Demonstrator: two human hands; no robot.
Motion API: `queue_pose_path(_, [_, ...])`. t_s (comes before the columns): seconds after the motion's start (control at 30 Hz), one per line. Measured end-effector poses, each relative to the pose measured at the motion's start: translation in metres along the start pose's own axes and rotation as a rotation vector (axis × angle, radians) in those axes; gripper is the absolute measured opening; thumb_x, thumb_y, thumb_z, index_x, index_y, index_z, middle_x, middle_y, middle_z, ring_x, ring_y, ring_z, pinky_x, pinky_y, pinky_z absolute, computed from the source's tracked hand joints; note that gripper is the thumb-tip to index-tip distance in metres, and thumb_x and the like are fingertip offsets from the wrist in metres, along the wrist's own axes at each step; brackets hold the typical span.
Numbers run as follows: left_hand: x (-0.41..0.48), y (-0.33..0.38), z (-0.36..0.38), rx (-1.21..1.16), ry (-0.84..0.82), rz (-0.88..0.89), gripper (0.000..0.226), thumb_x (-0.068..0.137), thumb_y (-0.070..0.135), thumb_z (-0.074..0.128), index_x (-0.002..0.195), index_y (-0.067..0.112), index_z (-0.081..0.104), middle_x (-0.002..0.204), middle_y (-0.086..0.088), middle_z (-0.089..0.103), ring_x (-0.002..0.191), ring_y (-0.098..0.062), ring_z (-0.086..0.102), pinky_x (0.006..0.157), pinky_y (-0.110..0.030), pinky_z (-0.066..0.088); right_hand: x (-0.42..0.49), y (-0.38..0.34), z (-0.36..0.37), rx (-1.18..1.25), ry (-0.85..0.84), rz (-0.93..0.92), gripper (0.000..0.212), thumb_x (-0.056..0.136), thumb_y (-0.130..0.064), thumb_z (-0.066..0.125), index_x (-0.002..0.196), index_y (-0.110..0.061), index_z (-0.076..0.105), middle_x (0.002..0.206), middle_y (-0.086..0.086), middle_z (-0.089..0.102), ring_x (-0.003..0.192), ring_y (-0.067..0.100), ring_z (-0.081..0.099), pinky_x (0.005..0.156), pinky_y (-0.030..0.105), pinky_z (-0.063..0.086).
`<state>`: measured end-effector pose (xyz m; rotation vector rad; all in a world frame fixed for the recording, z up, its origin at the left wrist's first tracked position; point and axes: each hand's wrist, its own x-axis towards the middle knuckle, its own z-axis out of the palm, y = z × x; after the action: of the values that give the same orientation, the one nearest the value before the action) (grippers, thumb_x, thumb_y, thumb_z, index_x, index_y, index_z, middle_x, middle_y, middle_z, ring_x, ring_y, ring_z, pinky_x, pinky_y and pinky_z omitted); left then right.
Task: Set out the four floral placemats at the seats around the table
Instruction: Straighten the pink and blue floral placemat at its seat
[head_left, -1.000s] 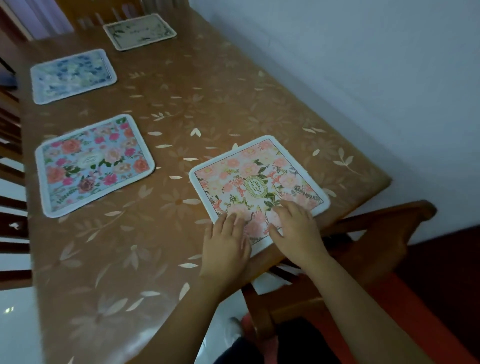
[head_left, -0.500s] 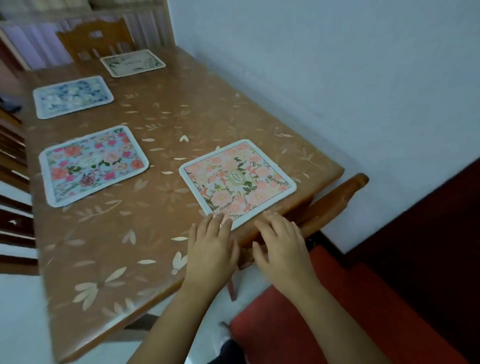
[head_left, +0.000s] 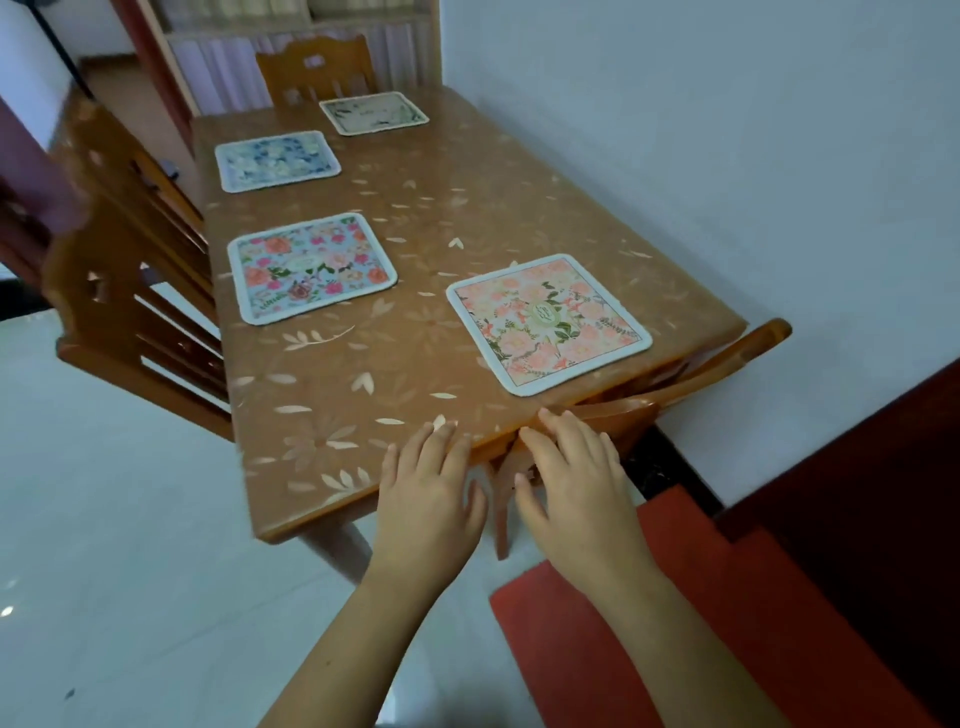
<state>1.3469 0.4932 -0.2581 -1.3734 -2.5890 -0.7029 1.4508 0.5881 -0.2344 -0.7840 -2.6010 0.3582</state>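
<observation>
all four placemats lie flat on the desk (head_left: 415, 218): the peach floral mat (head_left: 548, 322) at the near end, just inside the edge above a tucked-in chair (head_left: 727, 358); the blue-and-pink mat (head_left: 311, 267) along the left side; the pale blue mat (head_left: 278, 160) further up that side; and the cream mat (head_left: 374, 113) at the far end, before the far chair (head_left: 314, 67).

our left hand (head_left: 428, 499) has its fingers spread and empty, fingertips resting on the near edge of the desk. our right hand (head_left: 576, 488) is likewise spread and holds nothing, hovering at the desk edge just short of the peach mat; neither hand touches a mat.

we judge the laying done, so the step in hand is a last check of alignment. the peach mat sits turned against the desk edge, one corner close to the rim. to do this well we would press flat palms on it and rotate it square to the edge, sliding rather than lifting, and draw it slightly inward so the corner cannot overhang. the others look parallel to their sides and need no touch.
</observation>
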Motion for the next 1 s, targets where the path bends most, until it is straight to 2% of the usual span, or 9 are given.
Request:
queue_pose_path(0.1, [-0.013,-0.026,-0.019,-0.003,0.020,-0.024,0.043,0.068,0.009,0.072,0.110,0.004,0.061,0.116,-0.017,0.062,0.112,-0.036,0.054,0.093,-0.057,0.040,-0.002,-0.034,0.012,-0.020,-0.008,-0.041,0.039,0.072,-0.010,0.074,0.108,-0.005,0.062,0.121,0.018,0.059,0.118,0.037,0.050,0.095,0.058,0.036])
queue_pose_path(0.37, [-0.020,-0.147,-0.108,0.020,0.091,-0.032,0.040,0.070,0.011,0.068,0.109,0.004,0.062,0.119,-0.017,0.061,0.115,-0.035,0.052,0.093,-0.059,0.038,0.027,-0.174,0.062,0.009,-0.029,-0.099,0.037,0.081,-0.016,0.064,0.116,-0.008,0.057,0.131,0.015,0.051,0.128,0.033,0.038,0.105,0.055,0.025])
queue_pose_path(0.47, [-0.029,-0.205,-0.141,0.038,0.103,-0.017,0.037,0.072,0.016,0.060,0.108,0.004,0.063,0.117,-0.017,0.062,0.114,-0.034,0.054,0.089,-0.059,0.043,0.043,-0.238,0.085,0.033,0.000,-0.120,0.038,0.081,-0.017,0.063,0.118,-0.010,0.057,0.131,0.014,0.051,0.128,0.031,0.038,0.105,0.055,0.025])
queue_pose_path(0.6, [-0.040,-0.272,-0.169,0.046,0.106,-0.028,0.040,0.073,0.014,0.070,0.110,0.004,0.062,0.119,-0.016,0.061,0.115,-0.036,0.052,0.092,-0.058,0.040,0.056,-0.303,0.112,0.052,0.032,-0.099,0.040,0.077,-0.013,0.068,0.115,-0.009,0.058,0.126,0.016,0.055,0.121,0.036,0.046,0.100,0.058,0.032])
queue_pose_path(0.7, [-0.035,-0.308,-0.180,0.035,0.115,-0.025,0.040,0.073,0.013,0.071,0.110,0.004,0.061,0.118,-0.018,0.062,0.114,-0.037,0.053,0.092,-0.058,0.039,0.068,-0.329,0.128,0.027,0.033,-0.076,0.039,0.075,-0.011,0.070,0.113,-0.009,0.059,0.124,0.017,0.056,0.120,0.038,0.047,0.098,0.060,0.032])
queue_pose_path(0.83, [-0.012,-0.348,-0.185,-0.011,0.101,-0.056,0.039,0.078,0.016,0.067,0.114,0.007,0.059,0.122,-0.016,0.059,0.118,-0.036,0.049,0.097,-0.058,0.035,0.098,-0.349,0.147,-0.016,0.013,-0.043,0.040,0.079,-0.017,0.068,0.118,-0.013,0.057,0.127,0.014,0.055,0.122,0.035,0.045,0.102,0.055,0.030])
queue_pose_path(1.0, [0.040,-0.398,-0.182,0.004,0.114,-0.018,0.039,0.077,0.017,0.068,0.114,0.008,0.059,0.122,-0.014,0.060,0.117,-0.034,0.051,0.098,-0.057,0.033,0.159,-0.365,0.178,-0.021,0.077,0.004,0.039,0.076,-0.015,0.071,0.113,-0.008,0.060,0.120,0.016,0.059,0.114,0.036,0.052,0.096,0.056,0.038])
